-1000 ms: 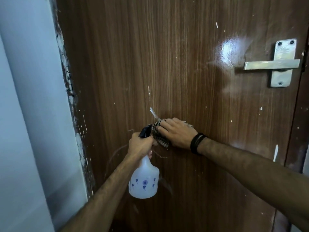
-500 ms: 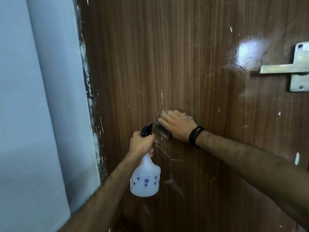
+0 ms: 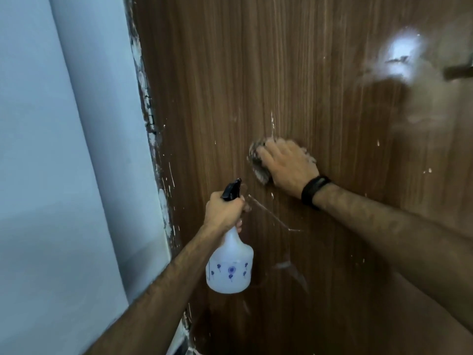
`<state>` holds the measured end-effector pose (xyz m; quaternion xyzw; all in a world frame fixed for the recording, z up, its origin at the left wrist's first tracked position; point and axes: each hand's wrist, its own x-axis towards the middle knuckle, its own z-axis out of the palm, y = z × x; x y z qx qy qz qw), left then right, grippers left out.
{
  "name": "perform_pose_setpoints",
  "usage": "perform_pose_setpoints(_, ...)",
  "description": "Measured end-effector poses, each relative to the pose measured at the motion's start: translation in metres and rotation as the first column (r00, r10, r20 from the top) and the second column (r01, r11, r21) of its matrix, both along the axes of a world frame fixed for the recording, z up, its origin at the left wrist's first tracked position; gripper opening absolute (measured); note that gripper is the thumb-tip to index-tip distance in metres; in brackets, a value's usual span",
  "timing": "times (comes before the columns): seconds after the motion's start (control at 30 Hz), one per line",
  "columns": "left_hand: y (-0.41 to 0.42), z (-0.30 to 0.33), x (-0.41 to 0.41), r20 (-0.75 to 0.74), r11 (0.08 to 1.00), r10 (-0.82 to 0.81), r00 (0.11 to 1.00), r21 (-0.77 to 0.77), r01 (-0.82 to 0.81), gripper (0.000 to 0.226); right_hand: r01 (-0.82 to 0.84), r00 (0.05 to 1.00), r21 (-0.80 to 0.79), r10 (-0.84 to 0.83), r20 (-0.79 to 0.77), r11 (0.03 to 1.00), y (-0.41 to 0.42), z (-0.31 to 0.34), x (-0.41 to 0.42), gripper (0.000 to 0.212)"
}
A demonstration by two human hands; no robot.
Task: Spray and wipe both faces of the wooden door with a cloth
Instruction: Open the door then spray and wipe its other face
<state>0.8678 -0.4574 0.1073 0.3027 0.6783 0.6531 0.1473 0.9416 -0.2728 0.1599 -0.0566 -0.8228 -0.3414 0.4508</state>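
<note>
The brown wooden door (image 3: 294, 85) fills most of the view, speckled with white paint flecks and glossy where light reflects at the upper right. My right hand (image 3: 288, 166) presses a checked cloth (image 3: 258, 162) flat against the door at mid height; the cloth is blurred and mostly hidden under the fingers. Lower left of it, my left hand (image 3: 225, 211) grips the neck of a white spray bottle (image 3: 230, 267) with blue flower prints and a black nozzle pointing up toward the door.
A pale blue wall (image 3: 64, 149) stands on the left, meeting the door at a chipped, paint-stained frame edge (image 3: 151, 119). The metal door handle (image 3: 458, 70) shows blurred at the right border.
My right hand has slid the cloth upward on the door, away from the bottle. The view has swung left, pushing the handle to the right border. The left hand keeps holding the bottle.
</note>
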Motion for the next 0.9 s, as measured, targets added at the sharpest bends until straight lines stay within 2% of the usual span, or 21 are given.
perform_pose_setpoints(0.1, 0.001, -0.013, -0.019, -0.02, 1.0, -0.019, 1.0, -0.007, 0.019, 0.006, -0.035, 0.992, 0.032, 0.031, 0.119, 0.999, -0.003, -0.061, -0.007, 0.04)
perform_pose_setpoints(0.17, 0.004, -0.015, -0.037, -0.026, 0.999, -0.042, 0.999, -0.008, 0.042, 0.006, -0.021, 0.994, 0.041, 0.016, 0.106, 0.999, -0.003, -0.066, -0.021, 0.04)
perform_pose_setpoints(0.37, 0.011, 0.011, -0.11, -0.07, 0.996, -0.052, 0.996, 0.066, 0.057, 0.009, 0.017, 0.97, 0.007, -0.015, -0.242, 1.0, -0.034, 0.061, -0.102, 0.034)
perform_pose_setpoints(0.47, 0.008, 0.022, -0.132, -0.09, 0.995, -0.085, 0.992, 0.039, 0.089, 0.014, 0.029, 0.956, 0.038, -0.017, -0.293, 0.999, -0.031, 0.065, -0.116, 0.034)
perform_pose_setpoints(0.6, 0.013, 0.007, -0.155, -0.101, 0.99, -0.097, 0.99, 0.09, 0.106, 0.014, 0.015, 0.965, 0.118, 0.016, -0.261, 0.993, -0.025, 0.031, -0.119, 0.029)
perform_pose_setpoints(0.77, 0.015, -0.002, -0.165, -0.134, 0.971, -0.137, 0.981, 0.179, 0.16, 0.014, 0.037, 0.962, 0.076, -0.015, -0.272, 0.996, -0.029, 0.01, -0.123, 0.027)
perform_pose_setpoints(0.9, 0.014, -0.008, -0.145, -0.179, 0.952, -0.231, 0.956, 0.162, 0.26, 0.017, 0.024, 0.983, 0.141, 0.003, -0.183, 0.99, -0.03, -0.021, -0.126, 0.031)
